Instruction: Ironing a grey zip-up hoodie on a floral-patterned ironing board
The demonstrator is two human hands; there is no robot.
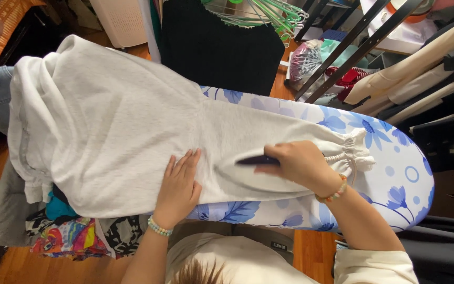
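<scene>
Left hand (178,186) lies spread flat on the light grey fleece sweatpants (132,137) over the blue-flowered ironing board (395,184), while right hand (298,164) grips a dark, apparently slim tool (257,160).

- A black garment (222,47) hangs behind the ironing board.
- Green hangers (261,13) bunch together above it.
- A white appliance (119,21) stands on the wooden floor (311,252) at the top left.
- An orange woven seat (1,26) sits in the top left corner.
- Bright patterned clothes (72,236) are heaped under the board's left end.
- Black rack bars (353,47) slant across the upper right.
- Beige and dark clothes (421,79) lie at the right.
- A bag of clothes (306,60) sits near the rack.
</scene>
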